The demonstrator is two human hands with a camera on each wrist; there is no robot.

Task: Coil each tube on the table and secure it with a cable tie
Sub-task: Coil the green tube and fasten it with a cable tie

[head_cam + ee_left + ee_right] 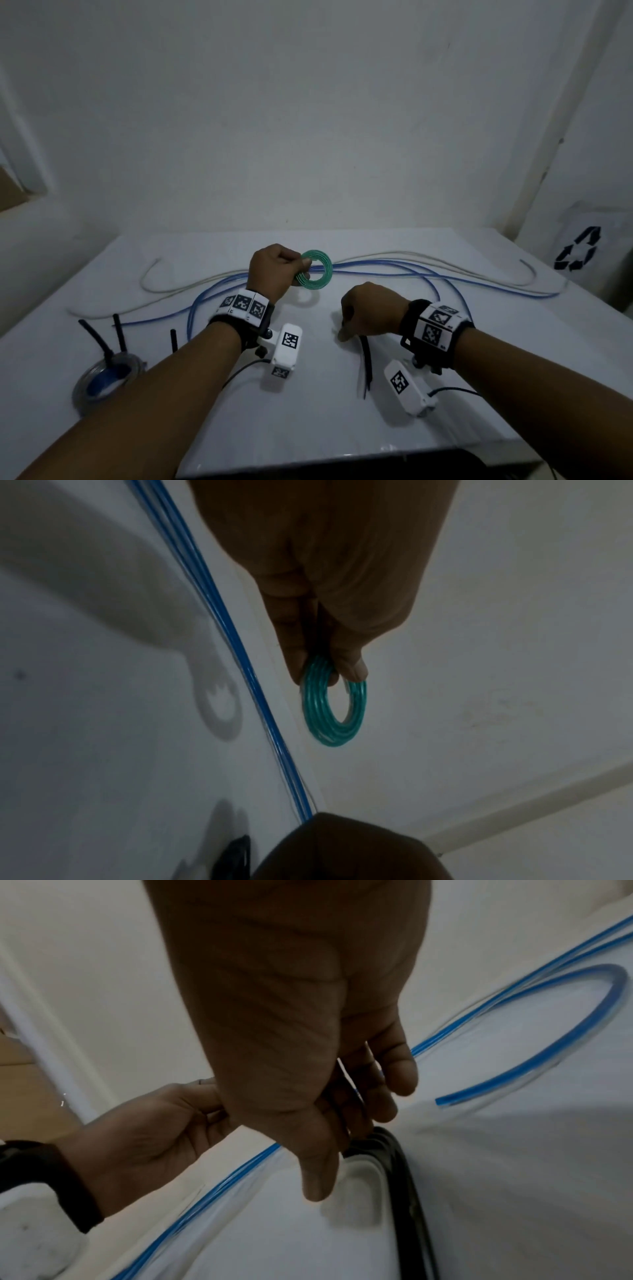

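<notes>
My left hand point(305, 269) holds a small coiled green tube point(315, 271) upright above the table's middle. In the left wrist view thumb and fingers point(354, 669) pinch the top of that coil point(334, 718). My right hand point(346, 330) is down on the table to the right, knuckles up. Its curled fingers point(373, 1107) hold the raised ends of several black cable ties point(399, 1167), and the thumb points down beside them. The ties point(367, 363) trail toward me. Long blue tubes point(394, 270) and a whitish tube point(428, 262) lie loose across the far half.
At the near left sits a finished bundle of blue and grey coils point(106, 377) with black tie tails sticking up. A single black tie point(173, 339) stands near my left forearm. A white bag with a recycling mark point(579, 248) stands beyond the table's right edge.
</notes>
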